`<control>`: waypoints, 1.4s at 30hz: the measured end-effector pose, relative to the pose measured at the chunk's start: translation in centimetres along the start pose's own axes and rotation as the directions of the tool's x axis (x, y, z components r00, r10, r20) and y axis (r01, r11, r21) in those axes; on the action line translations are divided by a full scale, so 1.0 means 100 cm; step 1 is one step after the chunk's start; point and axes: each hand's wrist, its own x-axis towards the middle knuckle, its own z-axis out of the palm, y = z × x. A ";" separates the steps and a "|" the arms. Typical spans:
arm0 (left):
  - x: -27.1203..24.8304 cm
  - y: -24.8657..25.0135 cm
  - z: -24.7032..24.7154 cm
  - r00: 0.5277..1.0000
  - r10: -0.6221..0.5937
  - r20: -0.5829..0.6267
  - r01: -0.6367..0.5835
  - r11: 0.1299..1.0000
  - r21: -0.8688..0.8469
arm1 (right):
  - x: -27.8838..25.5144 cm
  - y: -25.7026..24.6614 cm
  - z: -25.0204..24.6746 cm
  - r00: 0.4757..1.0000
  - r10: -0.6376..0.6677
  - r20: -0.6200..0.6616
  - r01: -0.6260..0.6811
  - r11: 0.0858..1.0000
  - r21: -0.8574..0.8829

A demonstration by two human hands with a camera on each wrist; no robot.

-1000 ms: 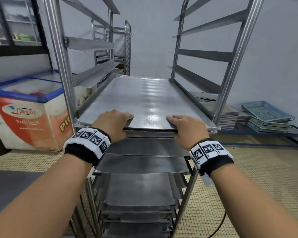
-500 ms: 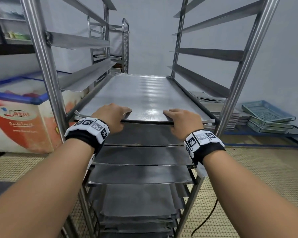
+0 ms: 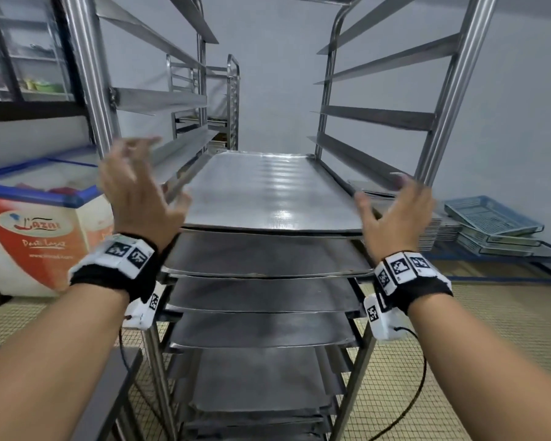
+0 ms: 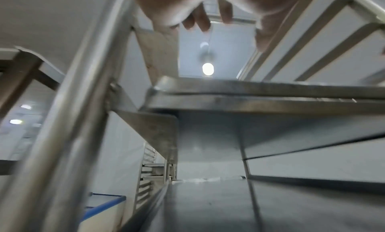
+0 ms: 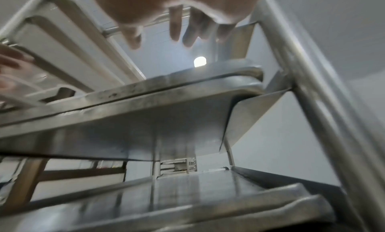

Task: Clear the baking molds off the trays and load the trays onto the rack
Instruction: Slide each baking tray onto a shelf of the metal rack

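A flat steel tray [image 3: 268, 192] lies pushed in on the runners of the steel rack [image 3: 452, 100], with several more trays [image 3: 261, 294] on the levels below. My left hand [image 3: 140, 186] is raised at the tray's left front corner, fingers spread and blurred, holding nothing. My right hand [image 3: 395, 205] hovers at the right front corner, fingers straight, also empty. From the left wrist view the tray's front edge [image 4: 260, 94] shows from below, with the fingers [image 4: 198, 21] above it. The right wrist view shows the same edge [image 5: 166, 90] and loose fingers [image 5: 187, 31]. No baking molds are in sight.
A chest freezer [image 3: 42, 218] with a blue-rimmed lid stands left of the rack. Blue mesh trays [image 3: 490, 218] are stacked on a low frame at the right beside a pile of flat trays [image 3: 439, 227]. A second rack [image 3: 220, 100] stands behind. The rack's upper runners hold nothing.
Both hands gripped the tray's front edge while sliding it into the rack. Now they have let go, lifted and moved apart to the sides.
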 end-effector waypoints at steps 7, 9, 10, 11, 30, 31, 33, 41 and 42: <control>0.039 -0.026 -0.015 0.846 -0.519 0.120 0.533 0.826 -0.184 | 0.054 0.019 -0.010 0.976 0.201 -0.077 -0.199 0.979 0.033; 0.049 -0.029 -0.006 0.860 -0.507 0.064 0.511 0.846 -0.153 | 0.068 0.022 -0.004 0.976 0.202 -0.079 -0.194 0.975 0.105; 0.053 -0.033 0.000 0.877 -0.480 0.001 0.474 0.867 -0.153 | 0.073 0.023 -0.001 0.973 0.217 -0.084 -0.203 0.968 0.144; 0.055 -0.035 0.005 0.894 -0.445 -0.055 0.432 0.888 -0.159 | 0.077 0.024 0.002 0.969 0.228 -0.091 -0.210 0.962 0.176; 0.099 -0.063 0.109 0.880 -0.465 -0.102 0.444 0.879 -0.173 | 0.126 0.048 0.094 0.936 0.251 -0.249 -0.221 0.965 0.139; 0.104 -0.067 0.116 0.877 -0.471 -0.099 0.451 0.876 -0.173 | 0.130 0.048 0.102 0.938 0.243 -0.249 -0.211 0.966 0.146; 0.112 -0.074 0.129 0.871 -0.482 -0.094 0.462 0.870 -0.173 | 0.137 0.048 0.119 0.941 0.232 -0.248 -0.197 0.968 0.159; 0.153 -0.113 0.204 0.858 -0.507 -0.083 0.491 0.856 -0.161 | 0.170 0.047 0.197 0.942 0.238 -0.238 -0.189 0.959 0.213; 0.158 -0.118 0.214 0.855 -0.512 -0.078 0.496 0.853 -0.161 | 0.174 0.047 0.208 0.942 0.232 -0.243 -0.183 0.961 0.210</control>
